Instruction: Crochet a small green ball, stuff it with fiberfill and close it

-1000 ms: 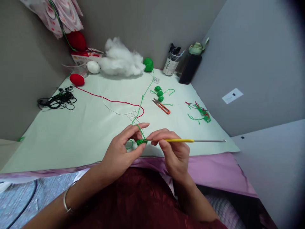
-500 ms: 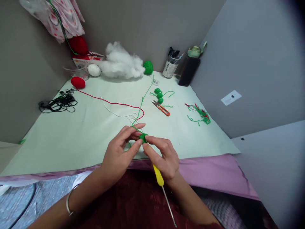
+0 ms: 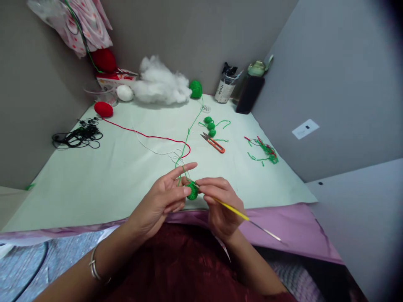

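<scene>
My left hand [image 3: 163,197] pinches a small round green crochet piece [image 3: 192,191] between thumb and fingers, its index finger stretched out with green yarn [image 3: 185,147] running over it. In my right hand [image 3: 223,205] is a crochet hook [image 3: 234,209] with a yellow handle, held like a pen. Its thin tip meets the top of the green piece; whether it is inside a stitch I cannot tell. The hook's bare metal back end points down to the right. From the left hand, the yarn leads back to a green yarn ball [image 3: 195,89] by the wall.
Orange thread snips [image 3: 215,144] lie beyond my hands beside small green balls [image 3: 210,126]. Yarn scraps [image 3: 267,153] lie right, black cord [image 3: 80,135] left. Red yarn [image 3: 145,135] crosses the table. White stuffing [image 3: 162,84], a pen cup [image 3: 225,88] and a dark bottle [image 3: 250,92] stand behind.
The hook's back end has swung up and to the right. My left index finger has lifted and straightened, and more of the green crochet piece shows now.
</scene>
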Tool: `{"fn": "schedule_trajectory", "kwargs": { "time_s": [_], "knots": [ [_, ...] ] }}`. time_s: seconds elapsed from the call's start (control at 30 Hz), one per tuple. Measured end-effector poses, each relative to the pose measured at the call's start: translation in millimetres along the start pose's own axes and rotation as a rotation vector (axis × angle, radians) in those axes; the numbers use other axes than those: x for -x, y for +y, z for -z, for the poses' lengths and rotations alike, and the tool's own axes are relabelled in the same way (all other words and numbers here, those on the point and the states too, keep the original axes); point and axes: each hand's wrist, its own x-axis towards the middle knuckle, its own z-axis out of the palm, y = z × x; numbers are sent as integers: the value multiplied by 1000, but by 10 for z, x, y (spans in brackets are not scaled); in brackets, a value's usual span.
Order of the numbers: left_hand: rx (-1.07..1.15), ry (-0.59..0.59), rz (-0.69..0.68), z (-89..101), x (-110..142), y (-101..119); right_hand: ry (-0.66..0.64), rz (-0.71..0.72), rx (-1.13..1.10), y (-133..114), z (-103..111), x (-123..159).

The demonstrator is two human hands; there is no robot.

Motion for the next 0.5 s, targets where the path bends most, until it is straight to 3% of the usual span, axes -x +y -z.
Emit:
{"fn": "schedule_trajectory", "kwargs": {
  "time_s": [0.1, 0.3, 0.5],
  "knots": [
    [-13, 1, 5, 39, 3, 9, -24, -123, -111, -50, 65, -49],
    [-125, -15, -28, 104, 17, -6, 67, -497, -494, -55, 87, -153],
    [-305, 58, -181, 117, -24, -119, 73, -558, -576, -27, -37, -130]
  ]
}}
